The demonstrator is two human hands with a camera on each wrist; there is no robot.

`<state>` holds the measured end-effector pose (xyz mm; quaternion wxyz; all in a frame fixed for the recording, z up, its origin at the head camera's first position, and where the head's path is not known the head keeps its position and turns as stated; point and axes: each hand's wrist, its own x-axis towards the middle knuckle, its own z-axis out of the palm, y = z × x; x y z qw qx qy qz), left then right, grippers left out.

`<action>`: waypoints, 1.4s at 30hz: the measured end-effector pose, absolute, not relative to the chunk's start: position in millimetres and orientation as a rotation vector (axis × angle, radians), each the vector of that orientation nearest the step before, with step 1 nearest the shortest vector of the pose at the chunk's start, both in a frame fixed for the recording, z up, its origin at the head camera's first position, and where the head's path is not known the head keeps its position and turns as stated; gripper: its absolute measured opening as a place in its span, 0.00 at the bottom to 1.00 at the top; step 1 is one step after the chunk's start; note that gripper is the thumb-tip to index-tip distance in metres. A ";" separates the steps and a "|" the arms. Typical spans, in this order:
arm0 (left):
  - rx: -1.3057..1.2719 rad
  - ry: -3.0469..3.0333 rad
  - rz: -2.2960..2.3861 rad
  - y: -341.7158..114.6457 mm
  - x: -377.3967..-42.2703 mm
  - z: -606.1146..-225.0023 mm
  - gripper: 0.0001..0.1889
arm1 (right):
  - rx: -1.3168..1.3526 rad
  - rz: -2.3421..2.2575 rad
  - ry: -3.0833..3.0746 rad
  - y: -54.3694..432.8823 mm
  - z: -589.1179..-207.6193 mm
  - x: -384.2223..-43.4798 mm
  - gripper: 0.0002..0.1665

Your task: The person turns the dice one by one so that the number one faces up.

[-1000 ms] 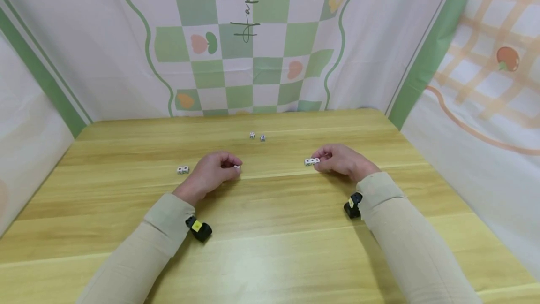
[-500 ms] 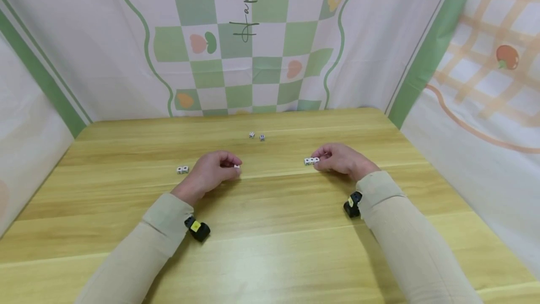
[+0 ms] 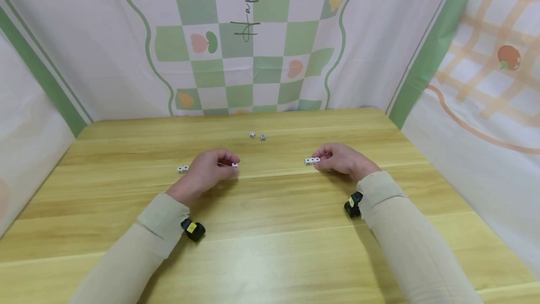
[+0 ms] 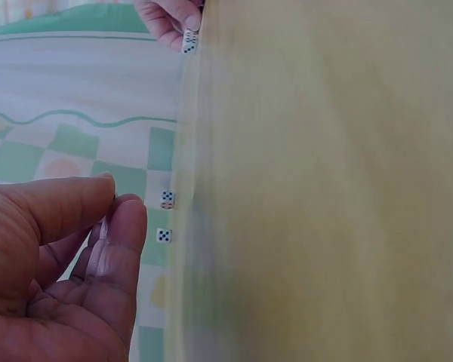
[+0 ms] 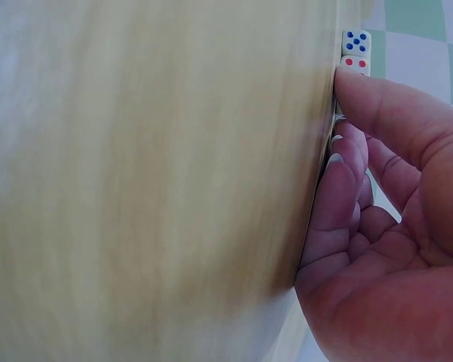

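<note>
Between thumb and fingertips my left hand [image 3: 204, 170] pinches a white die [image 3: 235, 165]. In the left wrist view the fingers hide nearly all of it. To the right, a short row of three white dice [image 3: 310, 161] sits on the table, each with one large dot on top. My right hand [image 3: 342, 160] pinches the right end die of that row. The right wrist view shows the other dice of the row [image 5: 355, 44] just beyond the thumb, with blue and red dots. Two dice side by side [image 3: 183, 169] rest left of my left hand.
Toward the back of the wooden table [image 3: 261, 247] lie two separate dice, a left one [image 3: 252, 134] and a right one [image 3: 263, 137]. A patterned curtain [image 3: 236, 69] hangs behind the table, and more cloth stands at both sides.
My left hand has shifted slightly left and away from me, with the die still pinched. The right hand and the row of dice hold their place.
</note>
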<state>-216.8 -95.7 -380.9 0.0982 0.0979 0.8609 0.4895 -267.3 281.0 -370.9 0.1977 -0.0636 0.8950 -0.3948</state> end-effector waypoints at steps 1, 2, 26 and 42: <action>0.296 2.553 1.440 -96.9 -216.6 -379.9 0.14 | -0.180 -1.102 2.509 281.0 -371.2 -267.7 0.22; 0.302 2.560 1.431 -98.0 -216.3 -378.7 0.14 | -0.182 -1.102 2.512 281.0 -371.5 -268.2 0.22; 0.360 2.661 1.379 -127.0 -207.4 -358.3 0.13 | -0.208 -1.066 2.513 279.0 -369.5 -266.3 0.22; 0.228 2.728 1.327 -172.8 -198.1 -343.4 0.14 | -0.211 -1.056 2.505 277.3 -368.1 -267.9 0.22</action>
